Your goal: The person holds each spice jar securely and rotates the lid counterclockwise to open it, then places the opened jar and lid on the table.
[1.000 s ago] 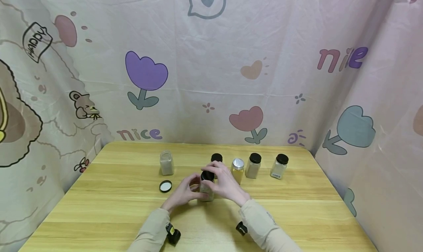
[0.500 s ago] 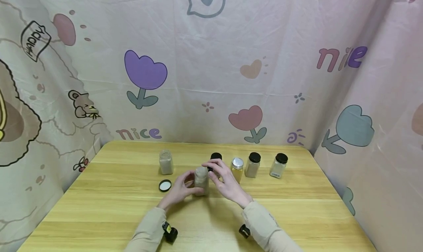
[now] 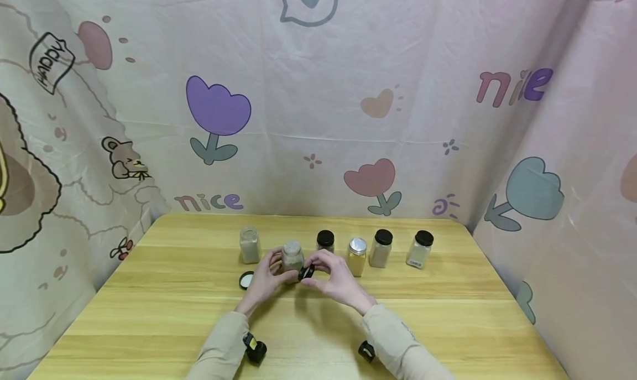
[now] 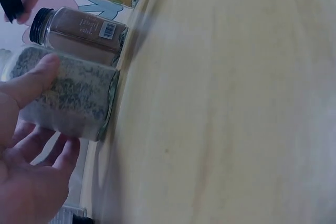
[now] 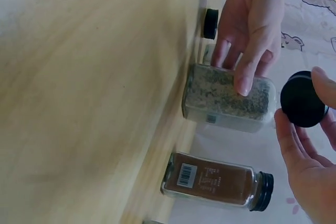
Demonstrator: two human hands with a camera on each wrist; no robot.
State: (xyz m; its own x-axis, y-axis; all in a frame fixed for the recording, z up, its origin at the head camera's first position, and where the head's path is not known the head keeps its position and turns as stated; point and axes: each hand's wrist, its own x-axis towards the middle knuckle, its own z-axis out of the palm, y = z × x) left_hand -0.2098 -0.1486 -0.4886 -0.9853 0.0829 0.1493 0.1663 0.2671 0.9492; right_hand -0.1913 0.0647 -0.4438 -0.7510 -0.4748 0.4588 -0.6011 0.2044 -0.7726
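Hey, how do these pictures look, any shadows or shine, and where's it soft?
Head view: fairly even light, soft shadow on the table near the right hand, shine on the silver lid. Left wrist view: dimmer, slightly hazy, small print on the brown jar unreadable. Right wrist view: soft too, though the speckled jar and black cap stand out.

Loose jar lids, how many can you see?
2: one lid lies on the table beside the left hand; the right hand holds the other lid. Others could be hidden.
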